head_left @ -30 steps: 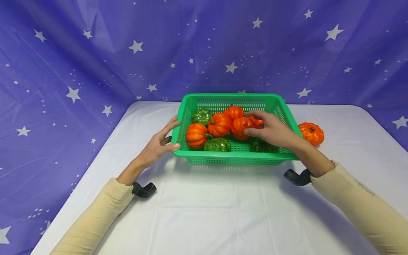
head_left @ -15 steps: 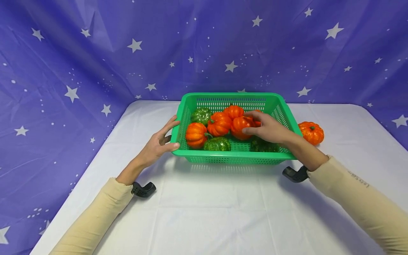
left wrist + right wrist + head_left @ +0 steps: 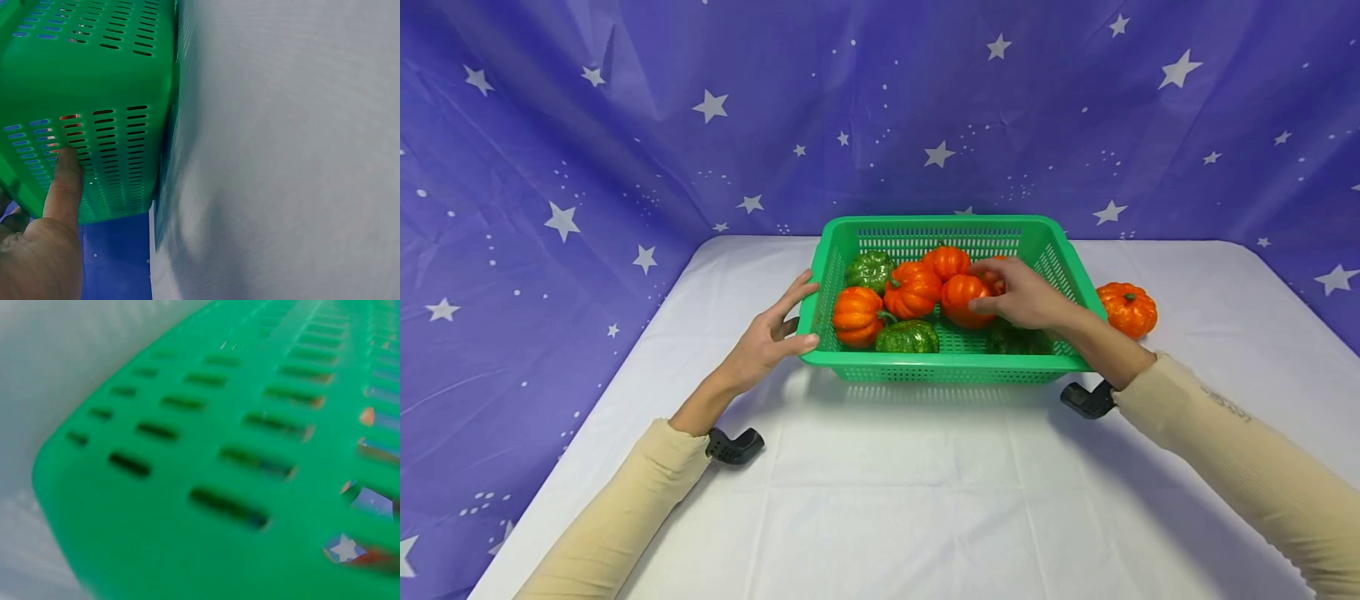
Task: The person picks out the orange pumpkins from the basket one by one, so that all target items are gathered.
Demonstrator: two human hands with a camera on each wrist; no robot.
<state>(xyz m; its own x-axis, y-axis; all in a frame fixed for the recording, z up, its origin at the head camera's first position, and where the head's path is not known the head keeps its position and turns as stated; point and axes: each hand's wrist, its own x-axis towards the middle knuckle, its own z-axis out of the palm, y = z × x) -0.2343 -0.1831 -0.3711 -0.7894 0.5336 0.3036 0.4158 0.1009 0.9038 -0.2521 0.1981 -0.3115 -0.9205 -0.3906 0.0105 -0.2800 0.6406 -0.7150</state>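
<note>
Green basket (image 3: 951,361) at twelve o'clock on white cloth (image 3: 895,500), with left hand (image 3: 763,340) at its nine o'clock end, fingers spread against the rim. Inside, just off centre towards four o'clock, orange pumpkin (image 3: 958,300) pinched between thumb and fingers of right hand (image 3: 1028,293).

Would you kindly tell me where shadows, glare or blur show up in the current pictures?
Head view: glossy glints on the green gourds, a shadow beside the right sleeve on the white cloth; left wrist: soft shadows beside the green basket; right wrist: basket largely blurred.
</note>
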